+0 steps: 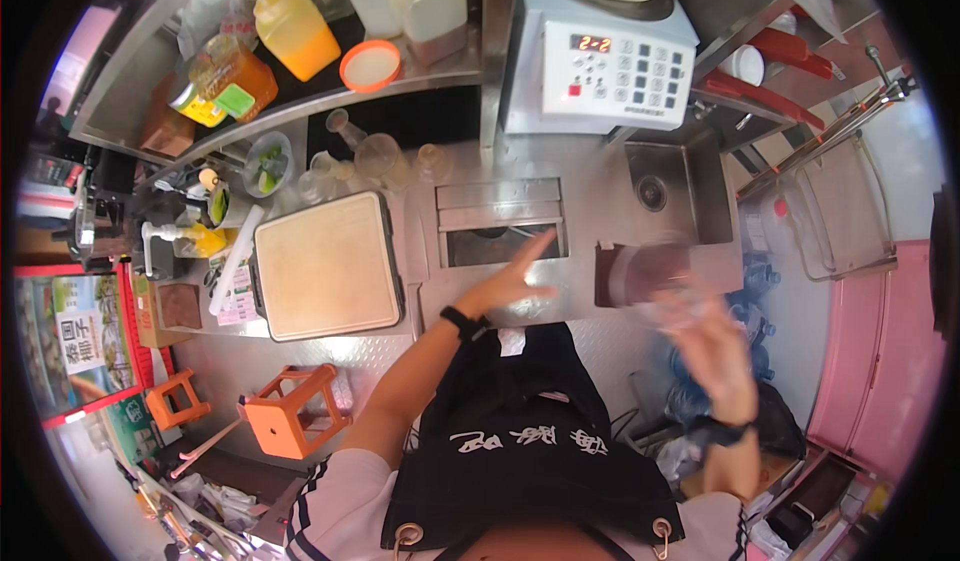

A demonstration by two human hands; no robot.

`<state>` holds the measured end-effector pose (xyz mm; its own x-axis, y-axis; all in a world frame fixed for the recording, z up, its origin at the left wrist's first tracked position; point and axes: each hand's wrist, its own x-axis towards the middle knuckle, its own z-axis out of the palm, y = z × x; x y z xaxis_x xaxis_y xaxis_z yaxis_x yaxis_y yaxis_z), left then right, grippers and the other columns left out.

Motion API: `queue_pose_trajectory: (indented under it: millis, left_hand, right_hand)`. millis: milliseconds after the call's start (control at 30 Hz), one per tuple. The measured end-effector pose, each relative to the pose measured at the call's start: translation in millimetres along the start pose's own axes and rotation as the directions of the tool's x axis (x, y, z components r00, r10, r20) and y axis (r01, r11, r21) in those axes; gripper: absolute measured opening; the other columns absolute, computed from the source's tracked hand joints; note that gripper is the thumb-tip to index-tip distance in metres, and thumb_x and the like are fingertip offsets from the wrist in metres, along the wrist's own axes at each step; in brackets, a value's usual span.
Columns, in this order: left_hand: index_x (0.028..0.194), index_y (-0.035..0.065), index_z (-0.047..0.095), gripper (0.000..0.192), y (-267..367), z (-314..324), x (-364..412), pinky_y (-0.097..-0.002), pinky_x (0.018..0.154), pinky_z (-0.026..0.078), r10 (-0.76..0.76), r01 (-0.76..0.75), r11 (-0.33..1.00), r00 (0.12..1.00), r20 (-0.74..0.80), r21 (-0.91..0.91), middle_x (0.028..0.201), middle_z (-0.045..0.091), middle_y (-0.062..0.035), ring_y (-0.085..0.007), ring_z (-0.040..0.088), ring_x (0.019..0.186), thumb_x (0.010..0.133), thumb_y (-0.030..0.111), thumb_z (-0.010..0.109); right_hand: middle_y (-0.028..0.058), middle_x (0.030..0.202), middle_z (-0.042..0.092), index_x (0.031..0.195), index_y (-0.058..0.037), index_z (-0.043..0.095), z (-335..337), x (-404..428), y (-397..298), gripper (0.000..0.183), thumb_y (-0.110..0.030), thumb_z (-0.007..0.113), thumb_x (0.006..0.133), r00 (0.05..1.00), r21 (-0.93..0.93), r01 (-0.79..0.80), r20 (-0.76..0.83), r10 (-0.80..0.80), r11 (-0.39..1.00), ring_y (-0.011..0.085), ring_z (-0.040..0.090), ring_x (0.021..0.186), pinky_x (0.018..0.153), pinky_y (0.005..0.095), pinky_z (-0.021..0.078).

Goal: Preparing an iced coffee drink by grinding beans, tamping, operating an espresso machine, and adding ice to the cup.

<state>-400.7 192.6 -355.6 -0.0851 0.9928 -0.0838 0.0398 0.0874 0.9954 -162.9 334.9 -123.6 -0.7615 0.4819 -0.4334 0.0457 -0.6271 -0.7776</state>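
My left hand [514,283] is held over the steel counter [450,298], fingers spread and holding nothing, just in front of a recessed steel well [499,246] with a partly slid-back cover. On the right, my right hand [709,343] is blurred by motion; its fingers are around the near end of a see-through container [652,276], probably a plastic cup, also blurred. The container is over a dark rectangular opening [606,276] in the counter. What is inside it cannot be told. To the left of my left hand lies a tan cutting board [328,264] with a dark rim.
A steel sink [651,189] is at the back right, a white machine with a keypad [615,73] behind. Clear cups [381,157] and a bowl of limes [268,165] stand behind the board. Bottles [296,32] fill the shelf. Orange stools [292,414] stand below left.
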Motion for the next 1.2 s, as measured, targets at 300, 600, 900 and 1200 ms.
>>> queue_pose_trajectory:
  millis: [300, 600, 900, 1200]
  left_hand:
    - [0.135, 0.0044, 0.033, 0.089, 48, 11, -119, -0.0369, 0.101, 0.04, -0.139, -0.327, 0.831, 0.662, -0.736, -0.451, 0.124, 0.049, -0.0126, -0.0241, 0.052, 0.116, 0.063, 0.015, 0.085]
    - [0.13, 0.0033, 0.036, 0.084, 14, -24, -220, -0.0377, 0.098, 0.042, -0.076, 0.114, 0.993, 0.51, -0.857, -0.021, 0.119, 0.051, -0.012, -0.0237, 0.052, 0.112, 0.061, 0.005, 0.083]
    - [0.132, 0.0065, 0.03, 0.086, 0, -11, -226, -0.0431, 0.101, 0.041, -0.181, 0.205, 0.974, 0.483, -0.857, -0.091, 0.119, 0.047, -0.0122, -0.0252, 0.049, 0.113, 0.062, -0.001, 0.079]
    - [0.132, 0.005, 0.029, 0.092, -18, -4, -243, -0.0411, 0.101, 0.042, -0.24, 0.176, 0.969, 0.486, -0.841, -0.175, 0.122, 0.047, -0.0121, -0.0245, 0.05, 0.115, 0.059, 0.004, 0.084]
  right_hand:
    - [0.0094, 0.122, 0.057, 0.126, -0.0043, 0.051, 27, 171, 217, 0.034, -0.022, 0.049, 0.097, 0.83, -0.207, -0.309, 0.418, 0.369, 0.928, 0.0224, 0.056, 0.112, 0.093, 0.0376, 0.046]
    - [0.0212, 0.092, 0.066, 0.091, 0.0001, 0.066, -46, 352, 263, 0.02, -0.001, 0.051, 0.077, 0.749, -0.791, 0.568, 0.611, -0.255, -0.226, 0.0422, 0.061, 0.082, 0.078, 0.0453, 0.0491]
    - [0.0241, 0.084, 0.065, 0.088, -0.0003, 0.066, -55, 381, 296, 0.014, -0.006, 0.057, 0.078, 0.903, -0.826, 0.359, 0.19, 0.386, -0.435, 0.0348, 0.067, 0.079, 0.069, 0.0454, 0.0533]
    - [0.0198, 0.08, 0.064, 0.1, 0.0014, 0.048, -35, 326, 245, 0.018, -0.006, 0.051, 0.084, 0.96, -0.752, 0.215, 0.279, -0.006, -0.623, 0.0317, 0.067, 0.072, 0.057, 0.0405, 0.0535]
